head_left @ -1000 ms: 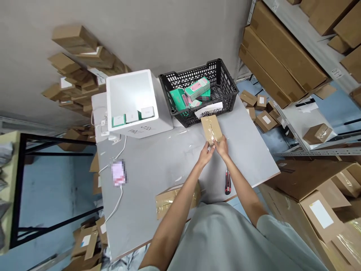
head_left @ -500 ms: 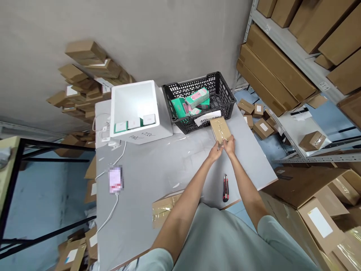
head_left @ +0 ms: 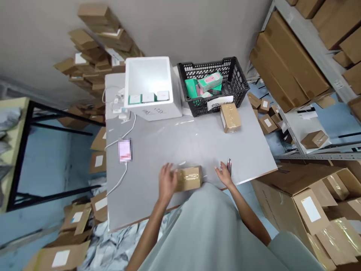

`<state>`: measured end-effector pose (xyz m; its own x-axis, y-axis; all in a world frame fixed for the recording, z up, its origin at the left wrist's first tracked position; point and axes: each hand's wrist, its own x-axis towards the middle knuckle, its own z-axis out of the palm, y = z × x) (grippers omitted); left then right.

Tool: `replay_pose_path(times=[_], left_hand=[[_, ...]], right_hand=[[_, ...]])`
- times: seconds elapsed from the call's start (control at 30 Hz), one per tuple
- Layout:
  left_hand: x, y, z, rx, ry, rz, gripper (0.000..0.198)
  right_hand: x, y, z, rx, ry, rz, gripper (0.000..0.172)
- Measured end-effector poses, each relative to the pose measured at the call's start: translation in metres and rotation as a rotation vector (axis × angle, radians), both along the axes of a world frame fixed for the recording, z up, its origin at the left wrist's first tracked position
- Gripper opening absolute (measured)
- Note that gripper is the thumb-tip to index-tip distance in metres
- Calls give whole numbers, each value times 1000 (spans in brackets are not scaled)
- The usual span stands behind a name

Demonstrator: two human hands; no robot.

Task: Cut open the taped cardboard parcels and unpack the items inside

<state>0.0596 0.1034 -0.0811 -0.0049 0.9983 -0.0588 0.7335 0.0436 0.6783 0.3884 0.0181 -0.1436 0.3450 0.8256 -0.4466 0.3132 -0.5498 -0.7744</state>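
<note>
A taped cardboard box (head_left: 190, 178) lies at the front edge of the table, close to my body. My left hand (head_left: 167, 182) is at its left end, slightly blurred, thumb and fingers apart; whether it touches the box I cannot tell. Over the table's front right part, my right hand (head_left: 223, 175) has its fingers spread and holds nothing. Just right of it lies a red and black box cutter (head_left: 229, 166), partly hidden by the hand. A second taped cardboard box (head_left: 231, 117) stands against the black crate (head_left: 194, 107).
Green and pink product boxes (head_left: 210, 81) lie inside the crate. Left of it stands a white foam box (head_left: 160, 113) with several small boxes. A phone-like device (head_left: 125, 150) with a white cable is on the left. Cardboard-laden shelves (head_left: 299, 22) flank the table on the right.
Both hands have let go of the small box by the crate and come back toward my body. The left hand has moved to the front box, the right beside the box cutter. The view has shifted.
</note>
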Motion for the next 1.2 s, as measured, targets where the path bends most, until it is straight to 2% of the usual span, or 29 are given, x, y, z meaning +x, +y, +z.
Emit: replay_pose_path(times=[0.1, 0.2, 0.27, 0.33, 0.43, 0.63, 0.77, 0.87, 0.93, 1.0, 1.07, 1.2], left_hand=[[-67, -32, -4, -124, 40, 214, 73], [-93, -49, -13, -348, -102, 305, 70], [-91, -55, -21, -420, -243, 294, 66], [-81, -59, -28, -502, -403, 295, 69], [-65, -66, -34, -533, -584, 284, 68], [-62, -75, -42, -518, -695, 192, 59], [-69, -80, -48, -503, -715, 140, 57], [-73, -84, -51, -496, -703, 129, 55], [-74, -88, -52, -491, -683, 134, 55], [-75, -90, -54, -473, -662, 143, 56], [-74, -91, -56, -443, -641, 146, 57], [-71, -86, -59, -367, -600, 135, 60]], right_hand=[[-32, -36, 6, -120, 184, 58, 76], [-54, -42, 19, -165, 241, 135, 67], [-66, -36, 28, -174, 266, 152, 69], [-75, -30, 35, -161, 288, 161, 76], [-86, -25, 48, -103, 296, 211, 86], [-94, -21, 63, -48, 127, 280, 80], [-84, -17, 63, -40, 42, 291, 75], [-56, -18, 64, -90, -267, 184, 65], [-33, -20, 65, -218, -539, 53, 62], [-14, -23, 64, -394, -680, -59, 63], [-2, -26, 62, -513, -699, -116, 62], [3, -28, 56, -558, -665, -151, 47]])
